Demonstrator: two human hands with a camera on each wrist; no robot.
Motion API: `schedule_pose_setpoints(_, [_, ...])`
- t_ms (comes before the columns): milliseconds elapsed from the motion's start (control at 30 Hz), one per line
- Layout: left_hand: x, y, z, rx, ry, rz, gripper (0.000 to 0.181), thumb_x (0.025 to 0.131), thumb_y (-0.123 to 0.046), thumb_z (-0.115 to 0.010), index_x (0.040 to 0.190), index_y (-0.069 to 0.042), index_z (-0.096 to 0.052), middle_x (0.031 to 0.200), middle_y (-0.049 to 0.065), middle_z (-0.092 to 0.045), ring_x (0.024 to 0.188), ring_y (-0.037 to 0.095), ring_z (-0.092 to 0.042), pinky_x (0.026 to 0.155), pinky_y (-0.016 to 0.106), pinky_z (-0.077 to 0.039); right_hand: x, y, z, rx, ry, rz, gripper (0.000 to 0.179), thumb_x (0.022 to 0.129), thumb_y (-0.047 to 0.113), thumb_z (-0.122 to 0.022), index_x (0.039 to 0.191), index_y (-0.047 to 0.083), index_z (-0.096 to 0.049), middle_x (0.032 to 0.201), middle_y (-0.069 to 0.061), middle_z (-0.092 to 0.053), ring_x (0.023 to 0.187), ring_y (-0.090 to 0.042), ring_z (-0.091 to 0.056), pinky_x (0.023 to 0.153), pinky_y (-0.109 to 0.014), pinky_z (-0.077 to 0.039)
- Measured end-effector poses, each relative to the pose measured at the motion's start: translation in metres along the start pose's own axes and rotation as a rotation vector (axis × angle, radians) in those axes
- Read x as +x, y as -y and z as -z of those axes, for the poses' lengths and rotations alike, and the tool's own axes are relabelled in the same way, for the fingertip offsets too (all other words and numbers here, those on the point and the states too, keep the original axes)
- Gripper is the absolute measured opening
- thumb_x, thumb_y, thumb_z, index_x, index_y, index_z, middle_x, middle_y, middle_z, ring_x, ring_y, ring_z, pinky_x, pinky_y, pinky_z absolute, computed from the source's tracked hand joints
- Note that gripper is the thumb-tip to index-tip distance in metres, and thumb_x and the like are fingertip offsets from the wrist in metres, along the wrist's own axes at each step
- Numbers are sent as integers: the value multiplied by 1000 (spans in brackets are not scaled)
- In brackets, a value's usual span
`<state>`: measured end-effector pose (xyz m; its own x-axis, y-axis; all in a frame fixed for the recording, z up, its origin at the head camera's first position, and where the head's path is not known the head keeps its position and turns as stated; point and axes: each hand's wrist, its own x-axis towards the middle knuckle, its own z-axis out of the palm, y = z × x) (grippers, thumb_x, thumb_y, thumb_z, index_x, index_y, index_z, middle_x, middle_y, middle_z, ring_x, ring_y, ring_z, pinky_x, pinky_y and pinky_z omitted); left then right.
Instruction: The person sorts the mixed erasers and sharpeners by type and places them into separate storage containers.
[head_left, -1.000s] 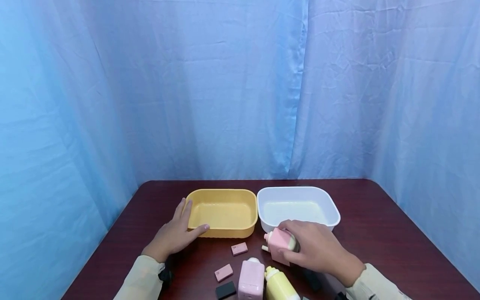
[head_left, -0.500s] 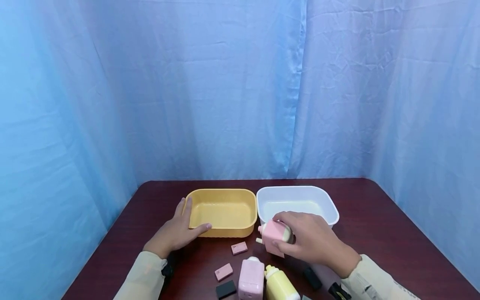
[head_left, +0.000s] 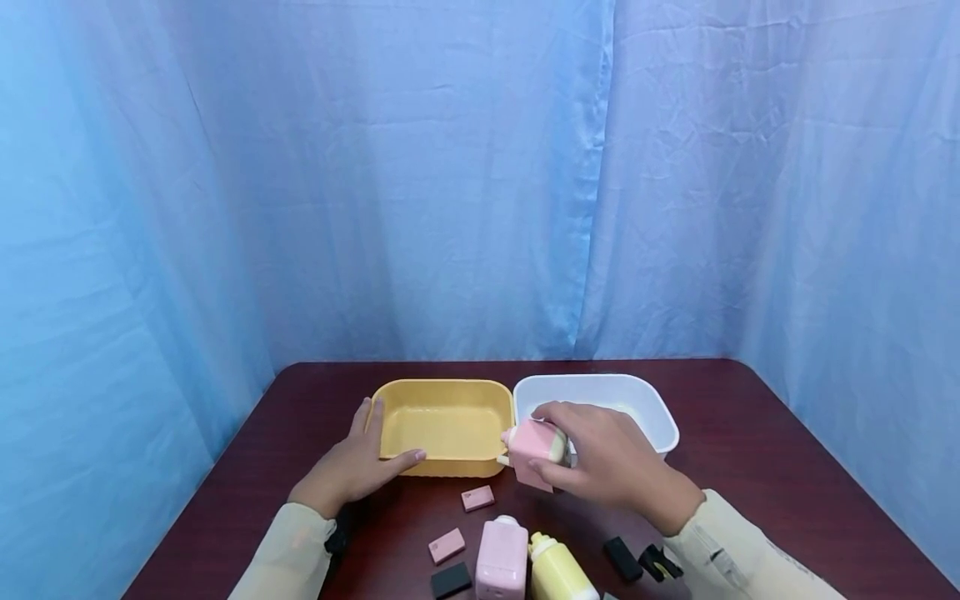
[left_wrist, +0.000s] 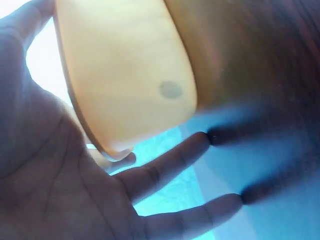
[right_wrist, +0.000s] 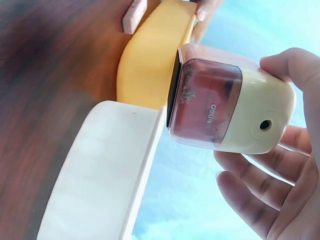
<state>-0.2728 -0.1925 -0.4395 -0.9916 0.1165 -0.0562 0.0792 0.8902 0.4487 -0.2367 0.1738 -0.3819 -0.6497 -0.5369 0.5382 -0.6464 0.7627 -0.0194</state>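
My right hand point(head_left: 611, 458) grips a pink and cream pencil sharpener point(head_left: 532, 457) between thumb and fingers. It hangs above the table in front of the seam between the two tubs. In the right wrist view, the sharpener point(right_wrist: 210, 105) shows its pencil hole and a clear shavings window. My left hand point(head_left: 348, 468) rests at the left end of a yellow tub point(head_left: 450, 468), its thumb along the front rim and its fingers straight at the side. In the left wrist view, those fingers point(left_wrist: 165, 170) are spread beside the tub wall point(left_wrist: 125, 65).
A white tub point(head_left: 592, 381) stands against the yellow one. Nearer lie two pink erasers point(head_left: 477, 498), a black block point(head_left: 452, 581), a lilac box with a white knob point(head_left: 502, 558), a yellow bottle-shaped item point(head_left: 561, 573) and another black block point(head_left: 622, 558). Blue curtains point(head_left: 480, 183) surround the table.
My right hand has lifted the pencil sharpener and carried it away from me and leftward, toward the tubs. My left hand has stayed nearly still at the yellow tub.
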Motion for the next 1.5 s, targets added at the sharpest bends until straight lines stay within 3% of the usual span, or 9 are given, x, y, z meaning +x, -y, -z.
schedule_pose_setpoints(167, [0,-1,0,58,-63,-14,129,81,-85,-59,166,-4,-6,171,21,-12,134,47,-53,99,64,-50,10,2,0,14,-12,11,45,81,51,-79,116,25,-68,93,18,-67,72,1,-53,59,-23,-44])
schedule_pose_setpoints(300, [3,-1,-2,73,-113,-51,129,80,-86,-59,166,-4,-8,171,22,-11,137,50,-48,102,68,-46,18,3,-1,35,-22,25,44,84,51,-78,117,24,-68,97,17,-68,75,-2,-58,62,-25,-47])
schedule_pose_setpoints(400, [6,0,-4,9,-98,-57,131,80,-83,-63,166,-5,-3,173,21,-4,140,49,-47,105,66,-45,25,4,-2,58,-22,26,44,85,51,-77,117,23,-68,99,15,-68,77,-4,-60,65,-27,-49])
schedule_pose_setpoints(600, [7,0,-5,-71,-57,-8,138,76,-84,-66,166,-9,6,174,15,-1,136,42,-52,104,60,-49,37,7,-6,98,-13,6,44,86,49,-78,119,22,-68,104,13,-70,83,-4,-61,70,-28,-52])
schedule_pose_setpoints(833, [9,0,-6,-29,-59,2,139,74,-89,-62,166,-9,4,174,14,-3,125,39,-61,96,58,-55,50,9,-16,132,24,-35,45,87,49,-78,121,21,-67,109,10,-71,87,-5,-61,76,-28,-55])
schedule_pose_setpoints(1167, [11,3,-7,21,-57,-17,135,76,-91,-58,167,-8,-3,174,15,-3,128,41,-59,95,58,-55,68,14,-29,186,49,-50,45,88,47,-78,122,20,-67,112,10,-70,90,-4,-61,78,-26,-55])
schedule_pose_setpoints(1500, [9,3,-7,34,-72,-20,132,76,-89,-59,167,-8,-7,174,13,-5,120,38,-64,91,56,-56,82,26,-43,241,97,-71,46,87,44,-80,123,19,-67,112,9,-69,89,-4,-59,78,-23,-54])
